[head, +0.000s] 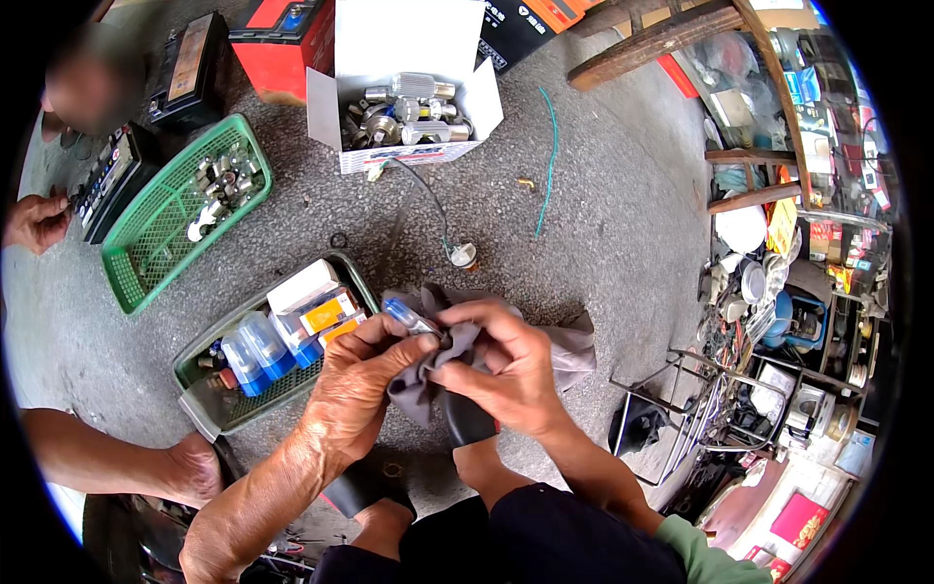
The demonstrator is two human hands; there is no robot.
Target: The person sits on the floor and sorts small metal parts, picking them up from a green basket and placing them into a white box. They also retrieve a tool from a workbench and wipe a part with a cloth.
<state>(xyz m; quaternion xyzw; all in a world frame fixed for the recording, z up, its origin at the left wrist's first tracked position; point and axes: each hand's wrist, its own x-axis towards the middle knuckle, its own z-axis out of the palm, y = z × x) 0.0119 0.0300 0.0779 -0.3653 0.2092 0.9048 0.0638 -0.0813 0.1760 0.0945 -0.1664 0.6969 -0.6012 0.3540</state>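
My left hand point(357, 376) pinches a small clear and blue item point(403, 315), possibly a bulb, between thumb and fingers. Against its lower end, my right hand point(511, 365) grips a bunched grey cloth point(573, 350), whose far end trails to the right. Just left of my hands is a dark green basket point(219, 350) holding clear packs with blue bases point(259, 343), orange and white small boxes point(330, 312) and a plain white box point(301, 285). Beyond the hands, a white connector or socket point(463, 255) on a dark cable lies on the floor.
A white carton point(408, 157) of metal-bodied bulbs stands ahead. Left of it, a green basket point(149, 230) holds small bulbs. Batteries point(117, 182) stand farther left, near another person's hand point(40, 223). A wooden stool point(657, 40) and metal frame point(671, 416) are right.
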